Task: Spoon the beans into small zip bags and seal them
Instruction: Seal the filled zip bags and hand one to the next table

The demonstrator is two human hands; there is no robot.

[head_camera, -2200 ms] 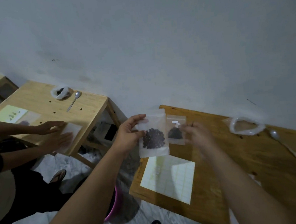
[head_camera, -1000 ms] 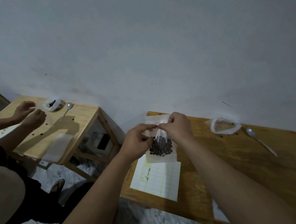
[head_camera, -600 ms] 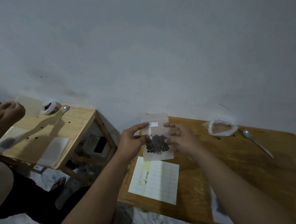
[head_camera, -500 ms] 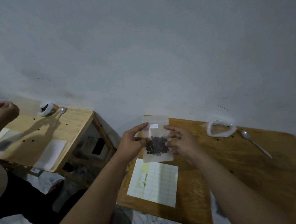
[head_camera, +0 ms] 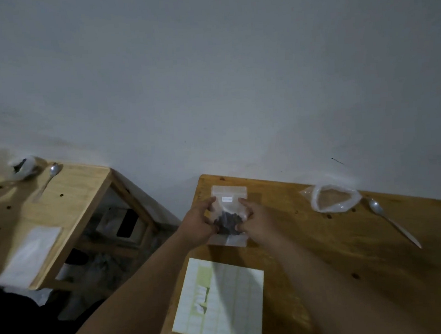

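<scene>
A small clear zip bag (head_camera: 228, 195) with dark beans (head_camera: 228, 222) in its lower half is held over the far left part of the wooden table (head_camera: 350, 249). My left hand (head_camera: 198, 225) grips its left side and my right hand (head_camera: 254, 223) grips its right side, thumbs on the front. A small white label sits near the bag's top. A rolled-down clear plastic bag (head_camera: 332, 198) lies to the right, its contents unclear. A metal spoon (head_camera: 393, 222) lies beside it.
A sheet of white and yellow-green labels (head_camera: 221, 299) lies near the table's front edge. A second wooden table (head_camera: 68, 211) on the left carries a spoon (head_camera: 48, 179), a rolled plastic bag (head_camera: 22, 167) and a white sheet (head_camera: 29, 253). A dark-clothed person (head_camera: 13, 311) shows at the lower left.
I brought the two small bean bags together, then both hands lowered the stack toward the table. The neighbour's hands left the view.
</scene>
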